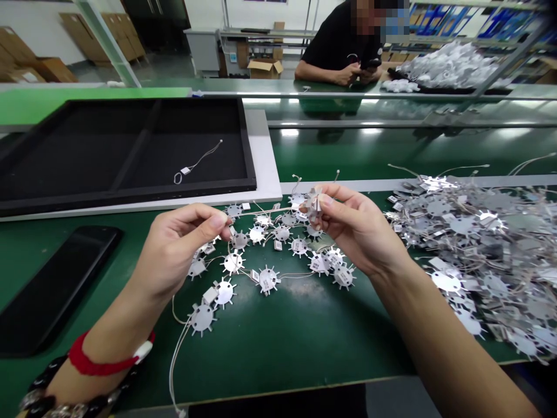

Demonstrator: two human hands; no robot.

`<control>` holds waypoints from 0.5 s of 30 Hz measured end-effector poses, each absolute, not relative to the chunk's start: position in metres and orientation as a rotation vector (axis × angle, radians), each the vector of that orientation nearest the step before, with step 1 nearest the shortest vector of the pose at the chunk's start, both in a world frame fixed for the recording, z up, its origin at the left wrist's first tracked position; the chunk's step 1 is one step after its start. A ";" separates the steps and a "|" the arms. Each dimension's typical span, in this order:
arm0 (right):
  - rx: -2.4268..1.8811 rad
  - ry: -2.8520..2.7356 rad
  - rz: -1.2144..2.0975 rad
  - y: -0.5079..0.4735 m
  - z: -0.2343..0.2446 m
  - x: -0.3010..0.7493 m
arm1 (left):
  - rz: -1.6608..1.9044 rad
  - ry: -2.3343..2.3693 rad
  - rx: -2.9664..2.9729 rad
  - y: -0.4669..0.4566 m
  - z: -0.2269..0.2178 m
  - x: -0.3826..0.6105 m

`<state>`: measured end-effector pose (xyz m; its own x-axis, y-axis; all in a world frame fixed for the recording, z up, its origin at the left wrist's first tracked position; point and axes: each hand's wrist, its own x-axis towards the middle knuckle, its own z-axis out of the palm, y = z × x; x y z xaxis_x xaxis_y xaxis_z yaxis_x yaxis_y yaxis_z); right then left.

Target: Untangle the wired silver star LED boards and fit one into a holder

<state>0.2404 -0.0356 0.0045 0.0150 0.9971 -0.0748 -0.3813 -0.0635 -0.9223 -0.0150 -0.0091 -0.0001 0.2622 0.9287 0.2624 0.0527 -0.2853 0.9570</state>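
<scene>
My right hand [350, 223] pinches a silvery, gear-shaped metal disc [312, 204] on its side, between thumb and fingers. From that disc a thin pale wire [265, 211] runs left, pulled nearly straight. The wire's other end is in the closed fingertips of my left hand [185, 238]. Under and between the hands lie several similar discs with short radiating tabs, such as one disc [268, 279] at the middle and another disc [202, 318] nearer the edge. Thin wires and small white labels are attached to them. The tip of the wire in my left fingers is hidden.
A large heap of discs and wires [487, 244] covers the right side of the green table [313, 342]. At left are a black phone [56, 284] and a black divided tray [87, 145] holding one wired piece [185, 170]. Across the bench, a person [335, 46] holds a phone.
</scene>
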 end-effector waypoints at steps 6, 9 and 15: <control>-0.987 -0.871 1.367 -0.035 0.004 0.241 | 1.164 0.930 1.610 -0.010 0.000 -0.017; -0.994 -0.884 1.347 -0.036 0.003 0.242 | 1.171 0.938 1.624 -0.010 -0.001 -0.017; -0.981 -0.977 1.246 -0.035 0.002 0.241 | 1.153 0.957 1.624 -0.010 -0.001 -0.017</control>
<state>0.2410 -0.0353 0.0025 0.0693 0.9964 0.0490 -0.2847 0.0668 -0.9563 -0.0172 -0.0097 -0.0012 0.2663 0.9269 0.2644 0.0891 -0.2968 0.9508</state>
